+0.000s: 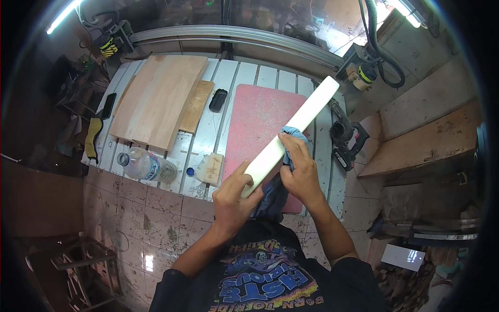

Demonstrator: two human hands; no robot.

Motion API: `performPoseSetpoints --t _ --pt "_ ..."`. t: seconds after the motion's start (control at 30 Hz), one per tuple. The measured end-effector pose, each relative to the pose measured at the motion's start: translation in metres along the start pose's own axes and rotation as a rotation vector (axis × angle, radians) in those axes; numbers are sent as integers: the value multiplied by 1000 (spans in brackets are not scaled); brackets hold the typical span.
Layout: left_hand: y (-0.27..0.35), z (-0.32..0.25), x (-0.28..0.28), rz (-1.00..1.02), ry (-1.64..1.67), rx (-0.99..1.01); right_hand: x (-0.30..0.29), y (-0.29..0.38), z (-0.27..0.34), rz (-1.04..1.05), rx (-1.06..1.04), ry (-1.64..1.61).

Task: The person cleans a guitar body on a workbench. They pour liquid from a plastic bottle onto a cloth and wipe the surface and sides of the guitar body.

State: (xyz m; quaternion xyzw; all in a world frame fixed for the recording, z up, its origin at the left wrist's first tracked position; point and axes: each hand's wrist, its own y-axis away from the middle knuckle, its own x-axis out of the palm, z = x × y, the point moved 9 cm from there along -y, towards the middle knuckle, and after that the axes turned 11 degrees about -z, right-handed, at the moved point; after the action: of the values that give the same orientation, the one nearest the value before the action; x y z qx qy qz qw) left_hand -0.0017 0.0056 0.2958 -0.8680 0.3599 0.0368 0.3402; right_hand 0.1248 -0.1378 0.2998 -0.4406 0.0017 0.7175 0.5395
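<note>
A long white bar with rounded corners slants up to the right over a red rectangular board on the white slatted table. My left hand grips its lower end between thumb and fingers. With my right hand I hold a blue cloth against the bar's right edge near its middle. Darker cloth lies below the bar, by the front of the red board. The bar's material cannot be told.
To the left are a wide wooden panel, a smaller board, a clear plastic bottle, a blue cap, a scraper-like piece, a black case and a phone. A cordless blower lies at the right edge.
</note>
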Motion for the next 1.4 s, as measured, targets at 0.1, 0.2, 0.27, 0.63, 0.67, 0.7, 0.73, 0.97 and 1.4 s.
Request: performPoseSetpoints --t 0.1,0.2,0.27,0.63,0.67,0.7,0.73,0.97,1.4 --pt "6 4 0 -34 6 -76 -2 2 -2 -26 -16 28" --pt "6 3 -1 -60 -8 -111 -2 0 1 -38 -34 0" --pt "5 0 1 -27 -51 -32 -1 1 0 -40 -31 2" --pt "11 -6 -1 -38 -47 -87 -5 3 0 -60 -15 -33" --pt "11 -4 -4 -58 -21 -169 -5 3 1 -60 -16 -34" --pt "8 -10 -5 -50 -44 -121 -5 3 0 -62 -14 -30" --pt "5 -16 -8 -42 -67 -74 -6 3 1 -71 -25 -29" --pt "-18 -27 -18 164 -167 -68 -4 3 -2 -86 -23 -29" --pt "-19 -34 4 425 -480 -31 -4 1 0 -107 -62 -48"
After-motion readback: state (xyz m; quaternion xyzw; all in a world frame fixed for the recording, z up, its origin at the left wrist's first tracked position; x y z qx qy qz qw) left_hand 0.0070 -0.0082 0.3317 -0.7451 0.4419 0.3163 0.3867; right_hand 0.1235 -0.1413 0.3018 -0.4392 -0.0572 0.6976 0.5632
